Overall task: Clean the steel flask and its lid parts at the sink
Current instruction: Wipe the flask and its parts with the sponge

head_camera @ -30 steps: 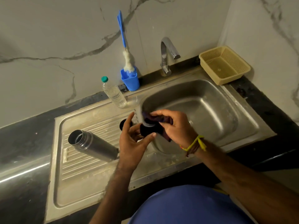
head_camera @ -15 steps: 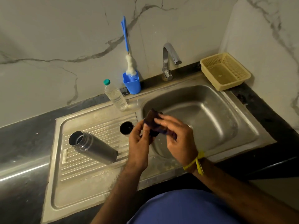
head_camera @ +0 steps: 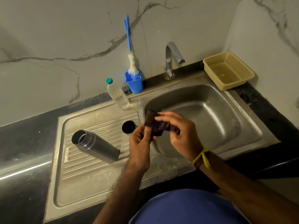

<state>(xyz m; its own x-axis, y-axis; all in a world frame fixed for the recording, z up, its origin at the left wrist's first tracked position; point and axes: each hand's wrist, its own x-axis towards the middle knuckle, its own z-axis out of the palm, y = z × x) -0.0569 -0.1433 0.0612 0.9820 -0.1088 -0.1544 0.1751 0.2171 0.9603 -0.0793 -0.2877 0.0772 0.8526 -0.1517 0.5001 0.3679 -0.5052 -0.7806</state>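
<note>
Now both hands, left (head_camera: 140, 143) and right (head_camera: 181, 133), grip dark scrub pad (head_camera: 151, 119), lifted higher; lid part hidden.

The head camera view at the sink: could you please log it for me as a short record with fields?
flask: open cylindrical steel flask lying on its side on the ribbed steel drainboard
lid part: round black cup on the drainboard, beside the basin
left hand: grip on a dark ribbed scrub pad
right hand: grip on the same pad, over the steel sink basin
tap: chrome tap, no water visible
</note>
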